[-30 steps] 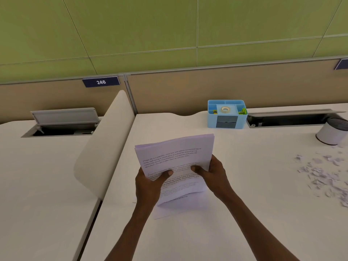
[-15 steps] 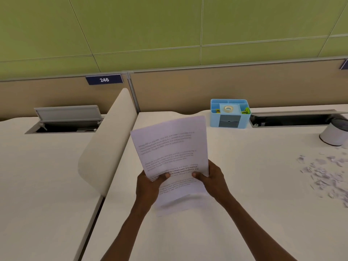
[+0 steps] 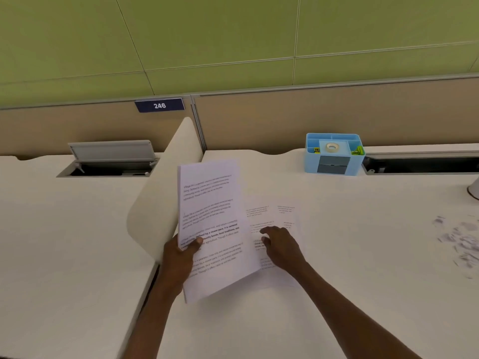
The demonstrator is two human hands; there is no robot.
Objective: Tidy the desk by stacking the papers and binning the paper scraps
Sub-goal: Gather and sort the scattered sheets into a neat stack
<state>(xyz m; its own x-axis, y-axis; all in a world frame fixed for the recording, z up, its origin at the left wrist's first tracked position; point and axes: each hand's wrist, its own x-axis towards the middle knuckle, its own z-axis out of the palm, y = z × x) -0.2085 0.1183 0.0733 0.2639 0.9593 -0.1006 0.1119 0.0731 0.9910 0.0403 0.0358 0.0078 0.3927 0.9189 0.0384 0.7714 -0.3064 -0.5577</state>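
1. My left hand grips the stack of papers by its left edge, thumb pressed across the printed front, fingers curled behind where I can't see them.
2. The stack is lifted off the tabletop, tilted up toward me, its lower corner hanging just above the surface near the left edge.
3. My right hand is off the stack and rests on a loose sheet lying flat on the tabletop, just right of the stack.
4. Those right fingers are loosely bent, tips touching the sheet, gripping nothing.
5. The sheet carries small blocks of print; its left part is hidden under the raised stack.
6. Paper scraps lie scattered toward the right edge of the tabletop, well apart from both hands, a bit blurred.
7. A blue desk organiser sits at the back edge, a roll of tape in its top.
8. A white round container just peeks in at the right edge; too little shows to tell what it is.
9. A rounded cream divider stands along the left edge, just beside my left hand.
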